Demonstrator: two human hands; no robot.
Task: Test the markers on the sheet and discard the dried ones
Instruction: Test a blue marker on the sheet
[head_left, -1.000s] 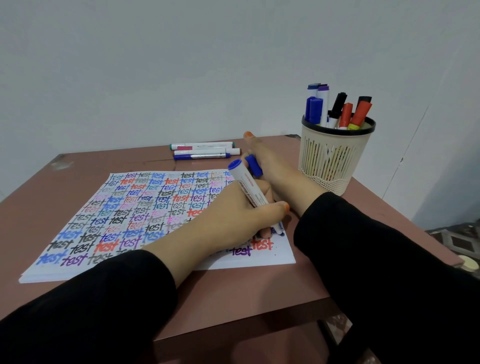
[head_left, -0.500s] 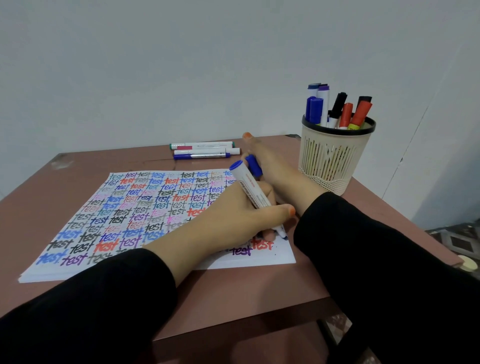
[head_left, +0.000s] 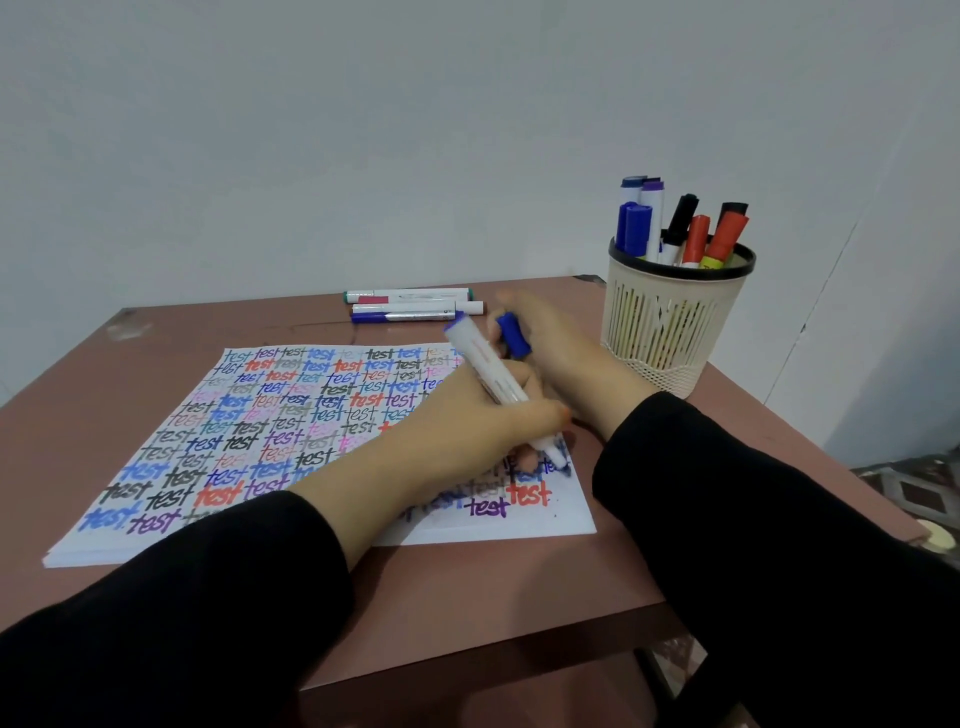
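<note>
- The blue marker (head_left: 491, 376) is gripped in the curled fingers of the left hand (head_left: 467, 423), its tip set on the sheet (head_left: 249, 415), lower right.
- The blue cap (head_left: 514, 335) is pinched in the right hand (head_left: 566, 353).

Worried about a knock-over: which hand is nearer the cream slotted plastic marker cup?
Right. The right hand, pinching a blue cap, sits just left of the cup; the left hand grips a marker over the sheet, farther away.
</note>
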